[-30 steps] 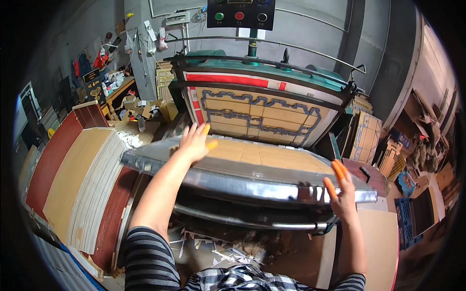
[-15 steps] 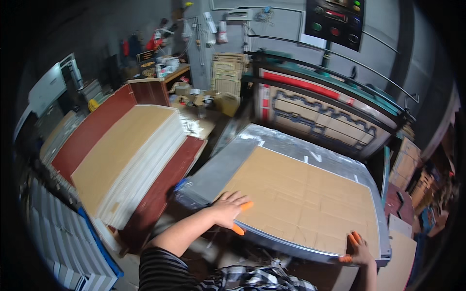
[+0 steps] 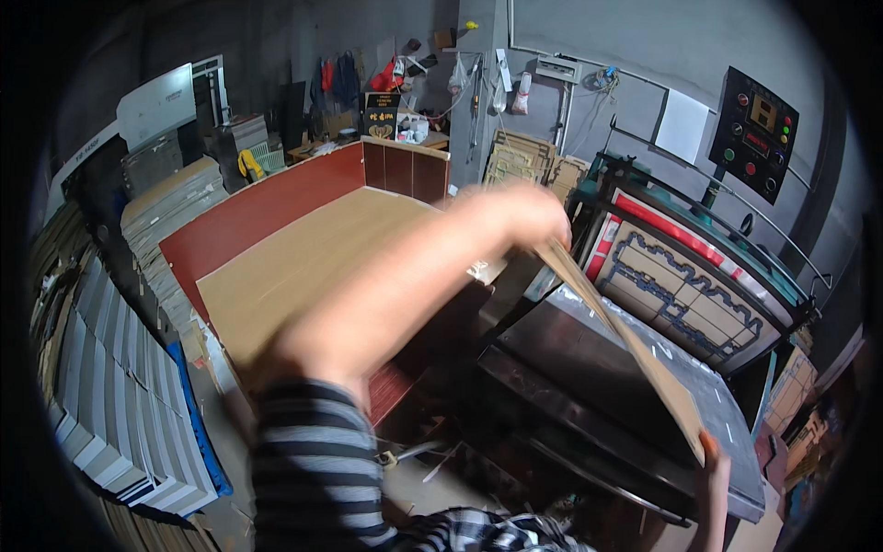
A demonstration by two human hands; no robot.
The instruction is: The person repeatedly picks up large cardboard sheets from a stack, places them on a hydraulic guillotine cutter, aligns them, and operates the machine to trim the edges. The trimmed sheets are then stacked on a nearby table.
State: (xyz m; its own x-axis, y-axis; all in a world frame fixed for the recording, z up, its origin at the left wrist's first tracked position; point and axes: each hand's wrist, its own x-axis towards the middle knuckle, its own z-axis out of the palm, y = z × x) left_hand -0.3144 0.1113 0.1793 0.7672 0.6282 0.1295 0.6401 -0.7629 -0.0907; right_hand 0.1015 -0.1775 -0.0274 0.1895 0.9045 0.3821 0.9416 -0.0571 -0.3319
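A brown cardboard sheet [image 3: 651, 363] is lifted off the grey metal bed [image 3: 561, 368] of a press and tilts, so I see it almost edge-on. My left hand [image 3: 529, 213], raised and smeared by motion, grips the sheet's upper end; its fingers are mostly hidden. At the lower end my right hand [image 3: 716, 458] pinches the edge, an orange finger cover showing on it. Behind the bed stands the press's upright frame, with a cutting die [image 3: 685, 294] of dark curved strips on a pale board.
A large stack of brown sheets [image 3: 294, 258] sits at the left behind my arm, backed by a dark red panel [image 3: 267, 221]. White-and-grey stacked boards [image 3: 129, 386] stand at the far left. A black control panel [image 3: 754, 133] with coloured buttons rises at the back right.
Both hands lay on the flat cardboard sheet before; now they hold it up off the bed, tilted. My left hand has risen and moved up and right. The view has shifted left.
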